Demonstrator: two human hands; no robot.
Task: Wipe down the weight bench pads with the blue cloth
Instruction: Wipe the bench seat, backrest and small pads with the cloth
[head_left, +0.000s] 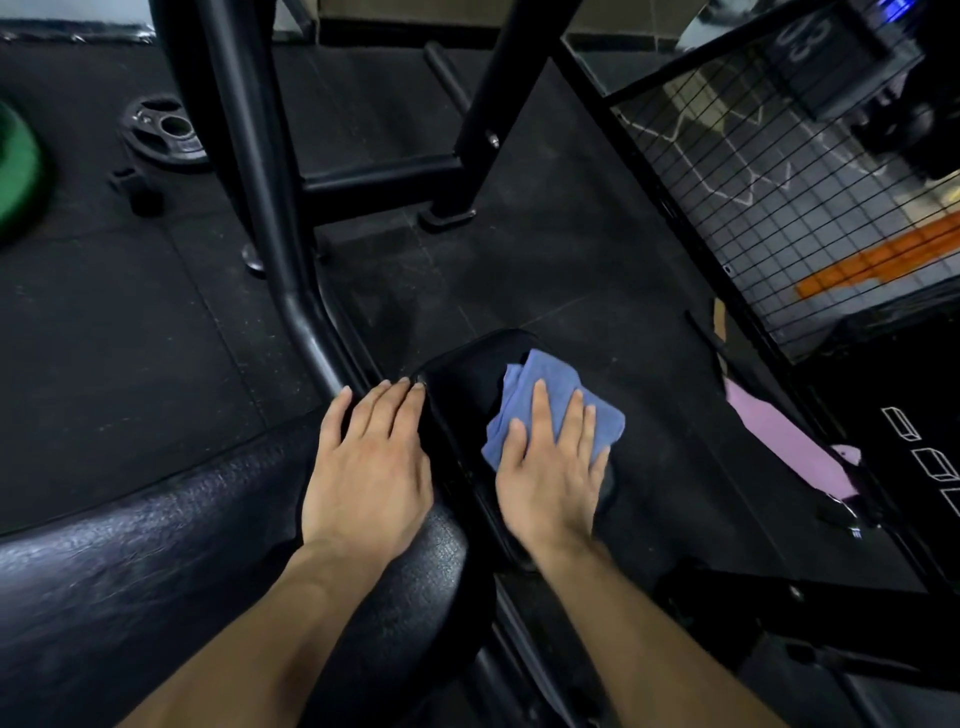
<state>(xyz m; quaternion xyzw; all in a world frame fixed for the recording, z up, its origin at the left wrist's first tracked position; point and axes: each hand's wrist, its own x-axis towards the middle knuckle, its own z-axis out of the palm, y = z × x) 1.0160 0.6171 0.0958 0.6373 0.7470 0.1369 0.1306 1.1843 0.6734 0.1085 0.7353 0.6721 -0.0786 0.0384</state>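
The right hand (550, 478) lies flat with straight fingers pressing the blue cloth (550, 410) onto the small black pad (462, 384), the cloth bunched under the palm and spilling toward the pad's far right edge. The left hand (369, 467) rests open, fingers together, on the large textured pad (156, 561), its fingertips reaching the small pad's near rim. On the rubber floor (130, 338) beyond stand the black frame (260, 171), 1 weight plate (163, 130) and a wire mesh panel (779, 197).
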